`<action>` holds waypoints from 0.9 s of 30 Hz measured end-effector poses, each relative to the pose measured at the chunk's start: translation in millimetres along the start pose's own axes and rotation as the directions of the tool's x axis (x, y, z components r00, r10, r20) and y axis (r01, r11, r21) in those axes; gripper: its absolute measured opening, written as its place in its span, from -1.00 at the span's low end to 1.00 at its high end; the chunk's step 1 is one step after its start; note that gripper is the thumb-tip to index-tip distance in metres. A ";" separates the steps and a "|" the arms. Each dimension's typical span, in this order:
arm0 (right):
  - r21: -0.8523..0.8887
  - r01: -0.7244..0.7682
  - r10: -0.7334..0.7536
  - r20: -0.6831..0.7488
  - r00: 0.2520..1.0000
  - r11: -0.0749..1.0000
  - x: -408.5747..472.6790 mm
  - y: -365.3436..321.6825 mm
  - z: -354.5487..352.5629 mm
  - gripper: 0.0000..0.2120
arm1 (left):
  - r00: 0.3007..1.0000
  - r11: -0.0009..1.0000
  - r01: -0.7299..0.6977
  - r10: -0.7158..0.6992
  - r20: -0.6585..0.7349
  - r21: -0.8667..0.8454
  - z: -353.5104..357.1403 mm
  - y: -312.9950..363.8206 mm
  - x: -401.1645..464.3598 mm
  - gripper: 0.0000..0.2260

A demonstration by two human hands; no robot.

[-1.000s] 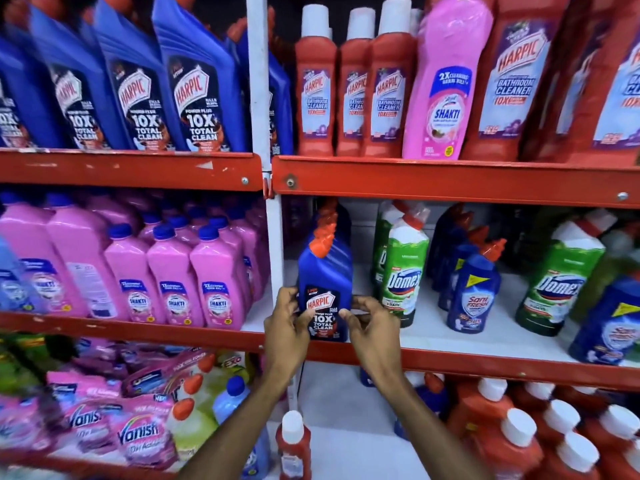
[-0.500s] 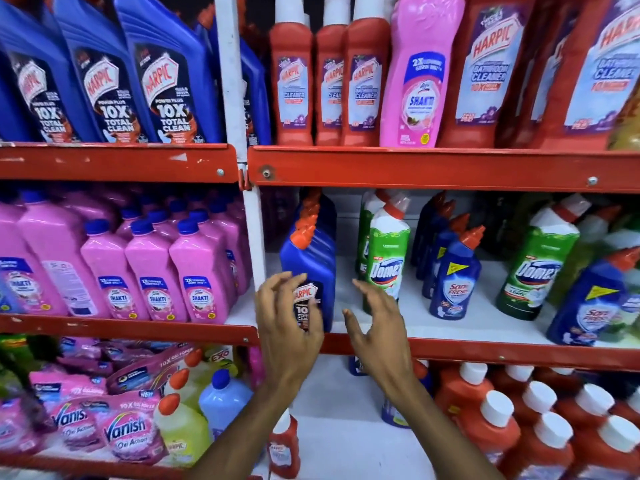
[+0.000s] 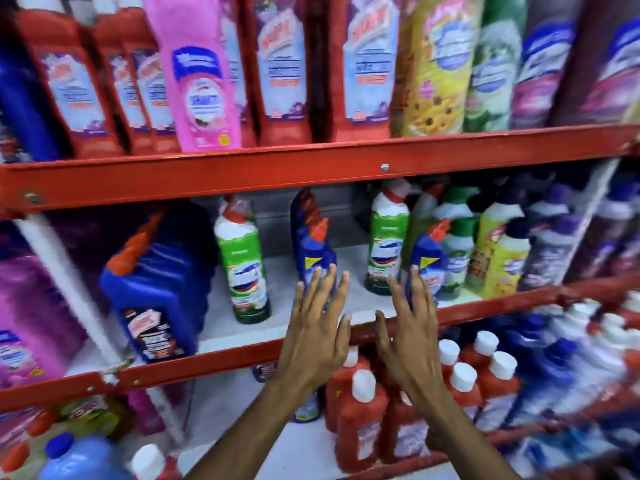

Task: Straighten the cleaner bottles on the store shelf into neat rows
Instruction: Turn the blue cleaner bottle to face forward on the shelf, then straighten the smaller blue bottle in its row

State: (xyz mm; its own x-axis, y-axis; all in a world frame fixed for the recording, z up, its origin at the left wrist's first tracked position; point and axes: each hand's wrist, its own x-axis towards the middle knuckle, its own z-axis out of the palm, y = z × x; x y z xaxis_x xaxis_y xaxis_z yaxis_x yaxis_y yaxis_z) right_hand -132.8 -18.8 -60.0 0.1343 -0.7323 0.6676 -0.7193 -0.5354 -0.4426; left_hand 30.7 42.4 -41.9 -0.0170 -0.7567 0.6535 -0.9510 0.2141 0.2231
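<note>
The view has swung right since the earlier frame, and both hands have left the dark blue bottle [image 3: 157, 292], now standing at the shelf's [image 3: 242, 355] left front. Left hand [image 3: 317, 336] and right hand [image 3: 408, 336] hover spread, empty, before two small blue bottles [image 3: 317, 258] at the front edge.

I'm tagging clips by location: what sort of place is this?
Most likely a shop's cleaning-products aisle. Red metal shelves stand in tiers, packed with many identical goods: red bathroom cleaner bottles above, green toilet cleaner bottles on the middle tier, white-capped red bottles below.
</note>
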 end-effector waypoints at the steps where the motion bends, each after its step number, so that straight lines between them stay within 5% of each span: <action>1: 0.038 -0.041 0.042 -0.009 0.999 0.998 2.2 12.5 -3.3 -0.39 | 1.000 0.999 0.000 0.001 0.021 -0.043 11.0 6.9 7.0 -0.45; 10: 0.323 -0.229 0.232 0.030 0.972 0.918 31.5 79.2 -22.8 -0.43 | 0.979 0.937 0.161 -0.114 0.166 -0.310 74.6 57.7 57.6 -0.49; 19: 0.483 -0.303 0.227 0.211 0.951 0.822 56.1 108.8 -25.2 -0.63 | 0.906 0.726 0.414 -0.387 0.172 -0.549 103.1 80.9 87.4 -0.56; 27: 0.569 -0.269 0.220 0.155 0.963 0.777 67.6 81.1 -28.8 -0.72 | 0.912 0.729 0.317 -0.410 -0.016 -0.607 71.0 77.5 79.7 -0.64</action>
State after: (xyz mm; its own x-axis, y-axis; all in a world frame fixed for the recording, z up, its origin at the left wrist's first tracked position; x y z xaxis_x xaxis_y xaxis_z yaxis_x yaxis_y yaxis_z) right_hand -201.7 -99.7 -33.5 0.0766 -0.8881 0.4532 -0.2074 -0.4588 -0.8640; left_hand -66.3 -45.2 -23.9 0.3794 -0.7678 0.5163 -0.5109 0.2914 0.8088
